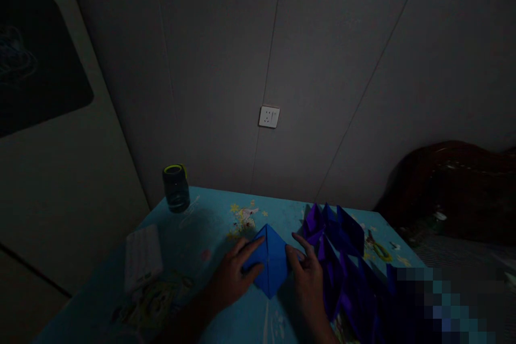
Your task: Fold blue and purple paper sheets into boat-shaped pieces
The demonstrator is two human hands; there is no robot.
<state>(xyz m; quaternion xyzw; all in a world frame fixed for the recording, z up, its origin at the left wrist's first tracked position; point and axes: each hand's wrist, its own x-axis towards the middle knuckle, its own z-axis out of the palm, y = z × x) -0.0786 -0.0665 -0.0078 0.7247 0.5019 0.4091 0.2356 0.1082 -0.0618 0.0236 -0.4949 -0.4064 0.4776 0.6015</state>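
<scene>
A blue folded paper [271, 260], kite-shaped with a centre crease, lies on the light-blue cartoon-printed table [209, 220]. My left hand [233, 274] rests on its left half, fingers stretched flat along the fold. On the right edge of the paper sits my right hand [306, 274], its fingers spread and pressing down. Both hands lie flat and grip nothing. Right beside my right hand stands a row of folded purple and blue paper pieces [338, 247].
A jar with a yellow-green rim [176, 188] stands at the table's back left corner. A white flat box [142, 260] lies at the left. A wall socket [269, 116] is on the wall behind. Dark wooden furniture [451, 183] stands at the right.
</scene>
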